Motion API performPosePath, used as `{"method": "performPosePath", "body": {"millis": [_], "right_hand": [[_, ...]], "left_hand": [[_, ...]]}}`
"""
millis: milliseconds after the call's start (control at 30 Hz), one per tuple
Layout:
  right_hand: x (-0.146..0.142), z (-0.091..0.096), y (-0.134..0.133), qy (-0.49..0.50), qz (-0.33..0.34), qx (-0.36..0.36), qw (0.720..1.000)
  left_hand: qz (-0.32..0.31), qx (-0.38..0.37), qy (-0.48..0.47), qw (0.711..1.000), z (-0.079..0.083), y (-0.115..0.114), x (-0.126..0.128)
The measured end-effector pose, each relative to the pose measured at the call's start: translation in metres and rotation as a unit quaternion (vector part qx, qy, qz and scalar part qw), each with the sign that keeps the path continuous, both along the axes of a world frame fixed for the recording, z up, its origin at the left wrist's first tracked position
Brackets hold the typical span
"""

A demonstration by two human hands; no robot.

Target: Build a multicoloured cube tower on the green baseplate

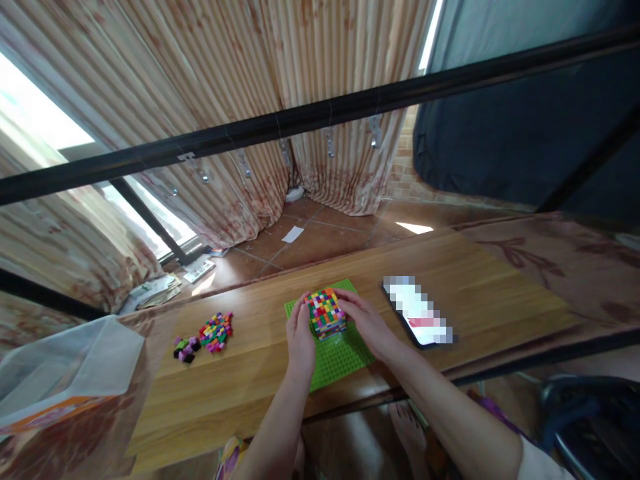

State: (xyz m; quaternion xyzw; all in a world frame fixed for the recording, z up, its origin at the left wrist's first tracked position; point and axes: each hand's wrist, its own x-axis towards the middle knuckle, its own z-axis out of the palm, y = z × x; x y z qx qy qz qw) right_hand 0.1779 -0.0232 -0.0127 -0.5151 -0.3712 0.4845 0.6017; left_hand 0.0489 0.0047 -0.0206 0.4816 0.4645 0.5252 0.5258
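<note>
A multicoloured block built of small toy bricks is between my two hands, over a green studded baseplate. My left hand is closed along its left side. My right hand wraps its right side, with the fingers at the far right edge. The fingertips behind the block are partly hidden. Whether the block rests on the plate or is lifted slightly, I cannot tell. To the left on the wooden board lies a pile of loose coloured bricks, beside a smaller cluster of black, purple and green pieces.
A phone with a lit, blurred screen lies right of the baseplate on the wooden board. At the far left stands a translucent plastic bin. A dark metal bar crosses beyond the table, before curtains.
</note>
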Motion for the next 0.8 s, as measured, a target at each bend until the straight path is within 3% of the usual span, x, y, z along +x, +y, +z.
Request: {"method": "performPosePath", "body": {"millis": [300, 567, 800], "right_hand": [[-0.003, 0.000, 0.006, 0.067, 0.001, 0.006, 0.998], [-0.004, -0.003, 0.009, 0.093, -0.018, -0.008, 0.995], [-0.001, -0.002, 0.021, 0.058, -0.038, -0.007, 0.998]], "left_hand": [[0.011, -0.024, -0.009, 1.000, -0.013, 0.011, -0.003], [0.009, -0.030, -0.071, 0.997, -0.009, 0.013, -0.003], [0.025, -0.046, -0.118, 0.992, -0.008, 0.012, 0.000]]}}
